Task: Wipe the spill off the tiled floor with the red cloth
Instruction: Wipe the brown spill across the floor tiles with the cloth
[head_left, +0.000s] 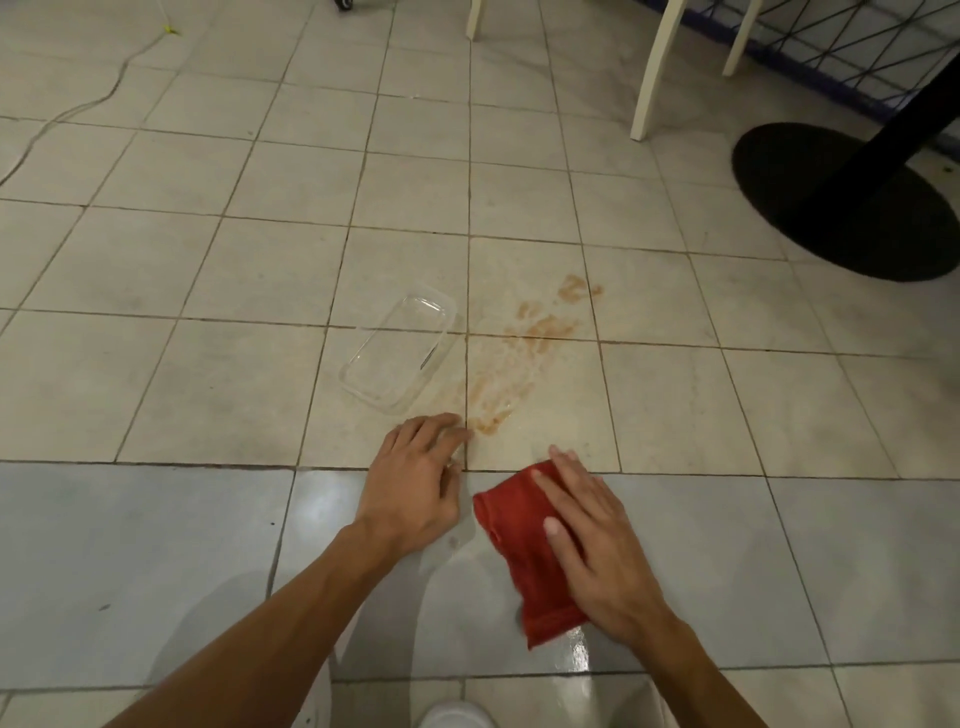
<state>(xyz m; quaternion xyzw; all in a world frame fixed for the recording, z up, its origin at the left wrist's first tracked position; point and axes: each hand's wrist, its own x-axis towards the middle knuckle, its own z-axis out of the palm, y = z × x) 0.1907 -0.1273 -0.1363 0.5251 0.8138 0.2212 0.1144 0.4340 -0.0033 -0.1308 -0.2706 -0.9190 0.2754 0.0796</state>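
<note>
Fingers (571, 478) of the right hand (597, 551) are lying straight and slightly spread, pressing the red cloth (511, 519) flat on wet tiled floor (208, 374), just short of the near end of the spill (524, 345). Left hand (410, 483) is resting on the floor, fingers loosely extended and holding nothing, its fingertips just beside the spill's near edge. Clear plastic container (397, 353) is lying just left of the spill. Black table base (831, 208) and white chair legs (654, 67) are standing well beyond the spill, to its right.
</note>
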